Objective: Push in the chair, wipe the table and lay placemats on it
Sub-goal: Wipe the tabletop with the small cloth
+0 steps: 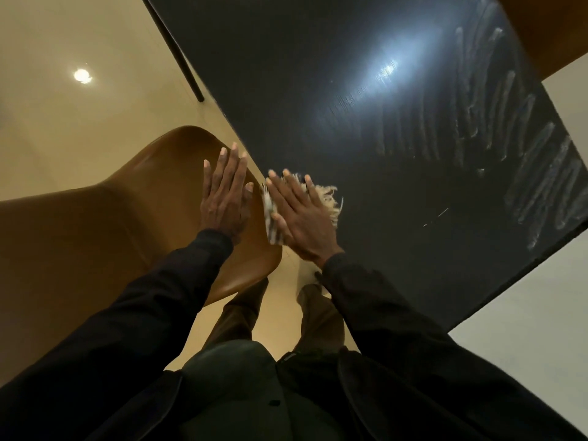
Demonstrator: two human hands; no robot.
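Note:
A black table (366, 122) fills the upper right, with pale wet wipe streaks (525, 154) along its right side. My right hand (302, 214) lies flat with straight fingers on a fringed striped cloth (324, 198) at the table's near left edge. Part of the cloth (270, 218) hangs over that edge. My left hand (226, 195), fingers straight, rests over the top of a brown chair (111, 224) that stands beside the table's left edge.
A thin black table leg (178, 49) runs down to the tan floor (63, 106) at upper left. Another brown chair (547, 30) shows at the top right corner. My legs (286, 313) stand between chair and table.

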